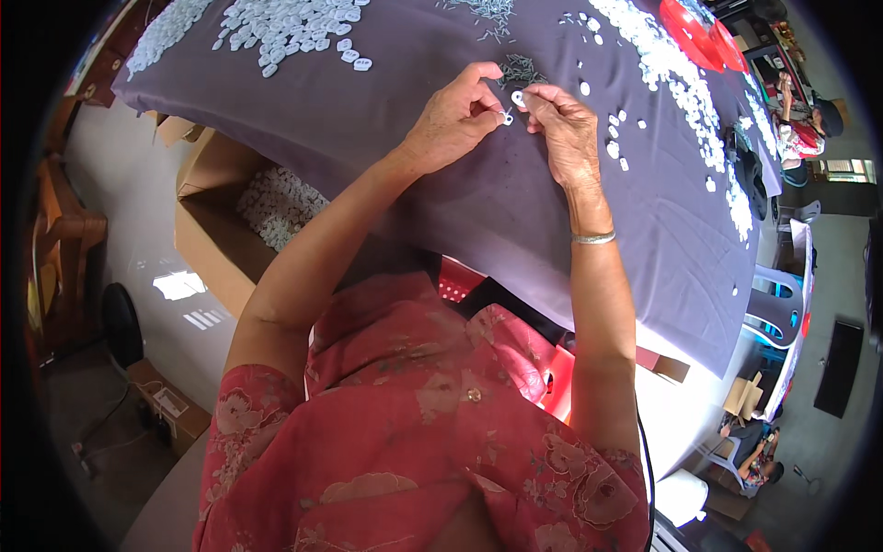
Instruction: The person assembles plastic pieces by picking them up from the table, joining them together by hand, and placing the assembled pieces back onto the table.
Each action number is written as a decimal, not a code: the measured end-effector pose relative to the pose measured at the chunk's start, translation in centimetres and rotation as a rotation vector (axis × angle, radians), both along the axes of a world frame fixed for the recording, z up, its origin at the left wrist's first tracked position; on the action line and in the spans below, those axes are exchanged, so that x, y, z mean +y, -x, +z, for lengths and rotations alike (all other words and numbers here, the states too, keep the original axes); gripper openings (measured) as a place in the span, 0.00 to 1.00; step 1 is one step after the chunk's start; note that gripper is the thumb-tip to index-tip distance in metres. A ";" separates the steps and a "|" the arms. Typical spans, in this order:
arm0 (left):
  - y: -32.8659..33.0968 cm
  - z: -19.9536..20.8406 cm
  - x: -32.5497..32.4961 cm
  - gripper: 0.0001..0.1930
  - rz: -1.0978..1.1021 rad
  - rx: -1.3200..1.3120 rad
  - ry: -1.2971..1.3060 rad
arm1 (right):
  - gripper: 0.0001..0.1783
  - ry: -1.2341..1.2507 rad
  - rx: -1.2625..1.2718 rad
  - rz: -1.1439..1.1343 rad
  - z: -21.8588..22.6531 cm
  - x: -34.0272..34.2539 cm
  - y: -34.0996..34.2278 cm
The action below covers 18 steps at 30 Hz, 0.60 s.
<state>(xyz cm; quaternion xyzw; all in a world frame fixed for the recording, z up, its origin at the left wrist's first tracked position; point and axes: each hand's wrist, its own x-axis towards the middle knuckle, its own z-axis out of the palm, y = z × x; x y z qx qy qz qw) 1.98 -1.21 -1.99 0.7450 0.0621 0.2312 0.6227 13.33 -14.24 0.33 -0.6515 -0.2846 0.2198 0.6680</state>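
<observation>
Near the top centre of the frame, my left hand (455, 115) pinches a small white plastic piece (508, 117) between thumb and fingertips. My right hand (563, 129) sits just beside it, fingers pressed together on another small white ring-shaped piece (518, 97). Both hover over the grey cloth-covered table (395, 101). A little pile of small metal pins (520, 67) lies just above my hands, with white pieces (285, 23) heaped at upper left.

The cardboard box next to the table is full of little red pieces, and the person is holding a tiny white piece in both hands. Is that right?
Not quite. The head view shows the cardboard box holds white pieces, not red. The left hand and right hand do pinch a tiny white piece.
</observation>
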 end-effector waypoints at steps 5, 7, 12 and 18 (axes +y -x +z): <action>0.1 0.3 -0.1 0.23 -0.006 0.028 -0.028 | 0.07 0.012 -0.013 0.004 0.0 0.0 0.1; 0.1 0.2 -0.1 0.23 -0.010 0.018 -0.033 | 0.07 0.011 -0.012 0.005 -0.2 0.0 0.2; 0.0 -0.1 0.0 0.23 -0.008 0.002 -0.034 | 0.07 0.001 -0.024 0.011 -0.3 0.0 0.3; 0.0 0.0 -0.1 0.23 -0.008 0.012 -0.031 | 0.06 0.014 -0.032 0.010 -0.3 0.0 0.4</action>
